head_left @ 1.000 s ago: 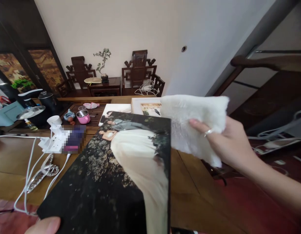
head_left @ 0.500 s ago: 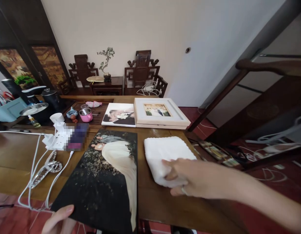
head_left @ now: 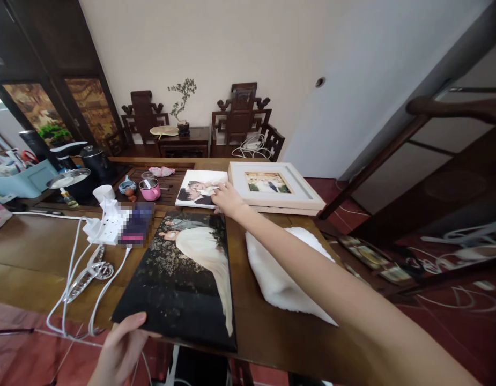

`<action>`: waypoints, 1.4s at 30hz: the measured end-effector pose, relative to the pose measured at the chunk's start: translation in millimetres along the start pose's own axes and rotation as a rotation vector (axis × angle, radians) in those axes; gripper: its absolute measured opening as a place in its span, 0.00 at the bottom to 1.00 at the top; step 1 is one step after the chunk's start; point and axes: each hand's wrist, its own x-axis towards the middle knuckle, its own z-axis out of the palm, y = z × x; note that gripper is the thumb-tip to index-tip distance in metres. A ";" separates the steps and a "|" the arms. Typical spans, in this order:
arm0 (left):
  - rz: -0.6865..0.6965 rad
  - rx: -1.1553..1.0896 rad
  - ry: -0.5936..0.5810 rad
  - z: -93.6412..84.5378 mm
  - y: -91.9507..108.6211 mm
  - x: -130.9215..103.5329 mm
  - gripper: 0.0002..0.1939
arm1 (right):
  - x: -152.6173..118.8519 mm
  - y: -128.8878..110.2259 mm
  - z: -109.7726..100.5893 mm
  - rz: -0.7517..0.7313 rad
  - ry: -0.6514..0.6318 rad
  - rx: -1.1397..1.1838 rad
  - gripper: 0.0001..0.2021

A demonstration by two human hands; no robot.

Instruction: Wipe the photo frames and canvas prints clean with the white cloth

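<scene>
My left hand [head_left: 126, 343] grips the lower left corner of a large dark photo panel [head_left: 183, 284], thumb on top and fingers underneath. The panel shows a long white gown and lies tilted over the table's front edge. My right hand [head_left: 227, 199] is stretched far forward, its fingers curled over the front right corner of a small white-edged photo panel [head_left: 195, 188]; the grip is partly hidden. Beneath my right forearm lies a folded white cloth [head_left: 280, 281], partly covered by the arm. Just right of my right hand, a pale wooden picture frame [head_left: 302, 201] lies flat.
On the wooden table [head_left: 26, 257], left of the dark panel, are a white power strip [head_left: 111, 225], looping white cables [head_left: 73, 268] and a clear plastic object [head_left: 90, 271]. Farther back stand a pink cup [head_left: 150, 190], a black kettle [head_left: 93, 161] and a blue box [head_left: 30, 179].
My right hand has left the white cloth and reached forward and left to the small photo panel. The cloth looks looser. My left hand still holds the dark panel, now seen slightly farther right.
</scene>
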 end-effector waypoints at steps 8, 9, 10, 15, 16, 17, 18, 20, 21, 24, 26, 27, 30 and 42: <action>-0.058 0.044 -0.087 1.5 0.0 4.6 0.08 | 1.0 -1.3 24.5 -0.079 0.076 -0.123 0.17; -0.056 0.028 -0.088 3.4 0.4 5.4 0.09 | 0.1 -2.0 25.2 -0.091 0.096 -0.133 0.17; -0.057 0.010 -0.093 5.4 1.1 6.7 0.10 | -0.5 -2.1 25.2 -0.098 0.116 -0.141 0.17; -0.019 -0.055 -0.142 19.4 7.7 17.2 0.16 | 2.2 11.2 14.4 -0.063 0.235 -0.149 0.13; -0.006 -0.047 -0.150 23.0 8.9 19.8 0.15 | 3.4 16.3 10.7 -0.047 0.261 -0.145 0.11; 0.024 -0.037 -0.149 26.9 9.9 22.5 0.15 | 4.5 21.5 6.9 -0.031 0.287 -0.140 0.09; 0.053 -0.019 -0.147 31.3 10.6 25.4 0.14 | 5.4 26.6 3.2 -0.016 0.311 -0.134 0.10; 0.091 0.016 -0.135 41.7 11.2 32.1 0.13 | 6.3 34.9 -3.0 0.010 0.354 -0.122 0.12; 0.099 0.031 -0.146 47.7 11.2 36.3 0.13 | 6.3 37.8 -5.2 0.020 0.372 -0.117 0.12; 0.113 0.055 -0.166 67.8 10.7 52.4 0.12 | 5.5 41.4 -8.2 0.028 0.413 -0.105 0.12; 0.111 0.046 -0.135 81.4 9.5 65.8 0.13 | 4.9 40.9 -7.8 0.021 0.434 -0.099 0.12; 0.119 0.028 -0.126 87.9 8.5 72.8 0.14 | 4.7 40.3 -7.3 0.017 0.443 -0.096 0.11; 0.156 -0.029 -0.087 106.1 3.5 94.1 0.16 | 4.2 37.5 -6.0 0.007 0.463 -0.090 0.12; 0.150 0.004 -0.023 149.3 -18.1 156.8 0.16 | -9.0 16.5 -3.4 -0.081 0.494 -0.075 0.16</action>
